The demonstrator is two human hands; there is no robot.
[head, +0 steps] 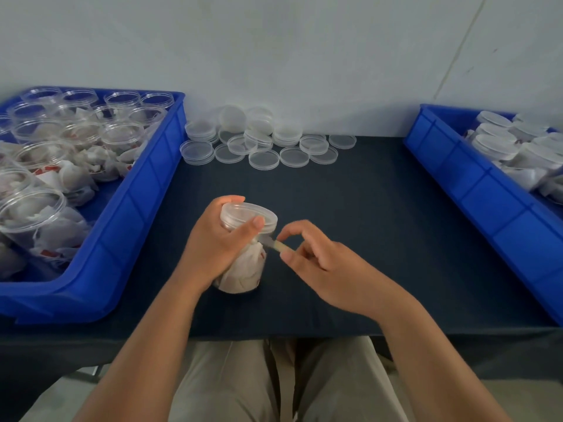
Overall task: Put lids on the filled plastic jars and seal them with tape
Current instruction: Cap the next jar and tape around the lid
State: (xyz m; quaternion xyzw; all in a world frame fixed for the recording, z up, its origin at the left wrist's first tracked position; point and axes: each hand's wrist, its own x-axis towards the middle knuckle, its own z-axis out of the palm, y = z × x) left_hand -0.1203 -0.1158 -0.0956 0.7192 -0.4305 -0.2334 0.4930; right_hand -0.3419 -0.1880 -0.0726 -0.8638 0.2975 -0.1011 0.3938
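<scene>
Head view: your left hand (217, 239) grips the lidded jar (243, 257); your right hand (316, 263) pinches the tape (275, 245). Taping underway; next, wrap it round the lid (249, 216) seam.

A clear plastic jar (243, 269) packed with white sachets stands upright on the dark table (365, 239), a clear lid (249, 213) seated on its mouth, while a short strip of tape (273, 245) stretches rightward from just beneath the lid's rim.
</scene>
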